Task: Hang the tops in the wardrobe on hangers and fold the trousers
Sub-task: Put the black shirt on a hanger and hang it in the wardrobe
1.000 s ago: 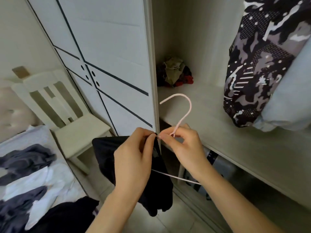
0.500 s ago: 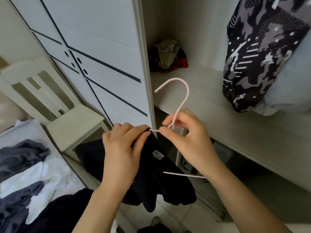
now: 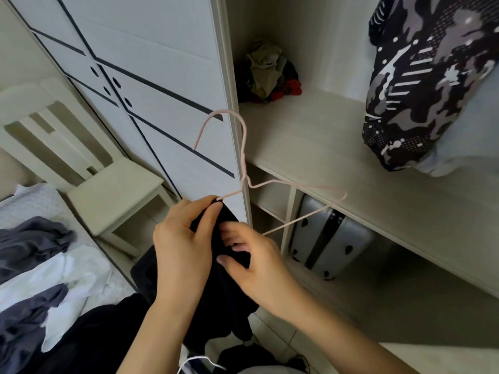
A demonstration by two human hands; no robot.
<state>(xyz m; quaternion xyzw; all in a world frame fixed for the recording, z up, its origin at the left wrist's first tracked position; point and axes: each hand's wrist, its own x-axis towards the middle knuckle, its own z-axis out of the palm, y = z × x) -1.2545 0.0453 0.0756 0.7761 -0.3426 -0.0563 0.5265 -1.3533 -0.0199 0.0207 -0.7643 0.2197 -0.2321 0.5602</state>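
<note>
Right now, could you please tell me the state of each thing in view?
pink hanger, left arm tucked into the black top, right arm bare.
black top, half on, drooping.
left hand, pinches hanger arm.
right hand, grips the top.
camouflage top, hanging in wardrobe.
suitcase, shut.

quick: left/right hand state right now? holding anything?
Left hand: closed, pinching the black top at the end of the pink hanger arm.
Right hand: closed, pinching the black top just below that.
</note>
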